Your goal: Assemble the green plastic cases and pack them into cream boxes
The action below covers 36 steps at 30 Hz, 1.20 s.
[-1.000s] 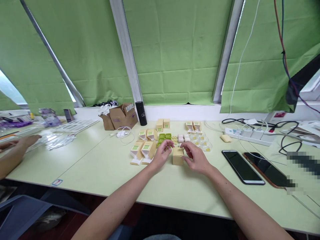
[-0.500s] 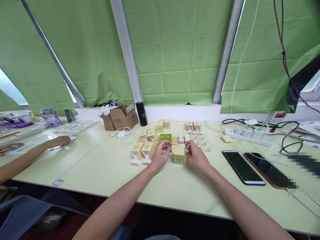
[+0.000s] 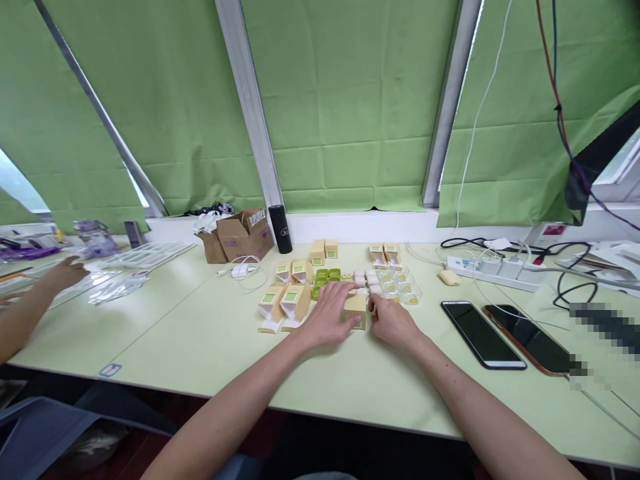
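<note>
A small tan carton with a green label stands on the pale green table in front of me. My left hand rests against its left side, fingers curled over its front. My right hand presses its right side with bent fingers. Behind the carton lie green trays, pink blocks and clear round lids. Open tan cartons with white inserts stand to the left.
Two phones lie face up at the right, near a power strip with cables. A brown cardboard box and a black cylinder stand by the window. Another person's hand reaches over clear packets at the far left.
Both my hands have closed in onto the tan carton, the left dropping from raised fingers to its side. The other person's hand at the left has drawn back.
</note>
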{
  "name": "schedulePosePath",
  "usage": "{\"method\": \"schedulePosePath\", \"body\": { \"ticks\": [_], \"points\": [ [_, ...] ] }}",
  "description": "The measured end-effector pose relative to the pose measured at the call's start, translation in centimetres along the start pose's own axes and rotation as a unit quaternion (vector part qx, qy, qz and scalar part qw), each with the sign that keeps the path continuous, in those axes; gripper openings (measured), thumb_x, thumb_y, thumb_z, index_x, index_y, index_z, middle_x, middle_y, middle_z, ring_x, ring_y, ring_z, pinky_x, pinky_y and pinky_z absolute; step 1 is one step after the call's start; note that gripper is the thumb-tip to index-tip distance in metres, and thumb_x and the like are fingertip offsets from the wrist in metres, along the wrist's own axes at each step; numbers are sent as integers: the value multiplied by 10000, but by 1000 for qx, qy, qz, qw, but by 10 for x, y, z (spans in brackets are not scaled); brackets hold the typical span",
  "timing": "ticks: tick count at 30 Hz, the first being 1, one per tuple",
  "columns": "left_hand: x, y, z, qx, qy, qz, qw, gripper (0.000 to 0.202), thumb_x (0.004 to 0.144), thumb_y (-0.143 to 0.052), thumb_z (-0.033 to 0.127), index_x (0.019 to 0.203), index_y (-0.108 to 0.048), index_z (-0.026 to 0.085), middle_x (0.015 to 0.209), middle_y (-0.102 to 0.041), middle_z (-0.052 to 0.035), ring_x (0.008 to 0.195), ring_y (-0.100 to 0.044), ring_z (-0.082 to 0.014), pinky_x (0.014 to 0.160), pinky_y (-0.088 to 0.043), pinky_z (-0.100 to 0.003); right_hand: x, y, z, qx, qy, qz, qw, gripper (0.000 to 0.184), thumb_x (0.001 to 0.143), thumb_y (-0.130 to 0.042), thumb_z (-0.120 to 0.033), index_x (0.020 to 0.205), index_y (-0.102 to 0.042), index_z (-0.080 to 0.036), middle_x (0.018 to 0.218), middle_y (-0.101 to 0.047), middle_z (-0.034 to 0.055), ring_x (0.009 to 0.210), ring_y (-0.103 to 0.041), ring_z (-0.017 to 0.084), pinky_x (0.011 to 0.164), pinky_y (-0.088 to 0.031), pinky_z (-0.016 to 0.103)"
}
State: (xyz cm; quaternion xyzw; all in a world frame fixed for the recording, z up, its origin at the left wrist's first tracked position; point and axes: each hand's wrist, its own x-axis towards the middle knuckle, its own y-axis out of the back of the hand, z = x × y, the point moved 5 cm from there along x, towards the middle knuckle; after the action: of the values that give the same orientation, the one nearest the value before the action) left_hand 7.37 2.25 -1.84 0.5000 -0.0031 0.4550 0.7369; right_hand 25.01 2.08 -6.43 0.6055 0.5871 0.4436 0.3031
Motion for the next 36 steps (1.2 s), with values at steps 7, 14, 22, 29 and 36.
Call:
{"method": "schedulePosePath", "body": {
  "ticks": [7, 14, 22, 29, 36],
  "points": [
    [17, -3, 16, 74, -35, -88, 993, 650, 764, -780, 187, 1373, -568, 266, 1387, -616, -152, 1290, -518, -422, 1112, -344, -601, 0, 1, -1, -14, -2, -12, 1000, 303, 775, -637, 1, 978, -594, -219, 831, -712, 67, 695, -609, 198, 575, -234, 288],
    [41, -1, 21, 218, -21, -213, 952, 511, 790, -721, 229, 1269, -546, 240, 1248, -662, -119, 1207, -572, -356, 1046, -433, -493, -1, 1, -3, -25, -23, -43, 998, 296, 816, -631, -49, 1067, -617, -206, 922, -745, 80, 804, -669, 218, 590, -241, 290],
    [102, 39, -3, 250, 18, -215, 944, 618, 776, -732, 232, 1353, -509, 239, 1364, -666, -95, 1265, -605, -310, 1044, -457, -405, -2, 3, -5, -36, -34, -69, 996, 352, 843, -620, -66, 1162, -609, -212, 1016, -762, 93, 915, -694, 245, 619, -274, 290],
    [160, 71, -60, 303, 93, -77, 945, 551, 767, -740, 172, 1269, -529, 256, 1329, -663, -71, 1232, -602, -303, 1013, -459, -413, -3, 3, -5, -54, -33, -70, 996, 381, 863, -603, -76, 1218, -602, -215, 1044, -763, 103, 949, -697, 263, 625, -274, 300],
    [168, 48, -97, 338, 117, -75, 931, 469, 791, -690, 101, 1218, -551, 237, 1295, -661, -100, 1227, -575, -314, 1006, -433, -432, -2, 2, -4, -57, -28, -75, 995, 398, 863, -614, -82, 1237, -596, -215, 1073, -768, 104, 966, -696, 260, 641, -284, 300]
  ]
}}
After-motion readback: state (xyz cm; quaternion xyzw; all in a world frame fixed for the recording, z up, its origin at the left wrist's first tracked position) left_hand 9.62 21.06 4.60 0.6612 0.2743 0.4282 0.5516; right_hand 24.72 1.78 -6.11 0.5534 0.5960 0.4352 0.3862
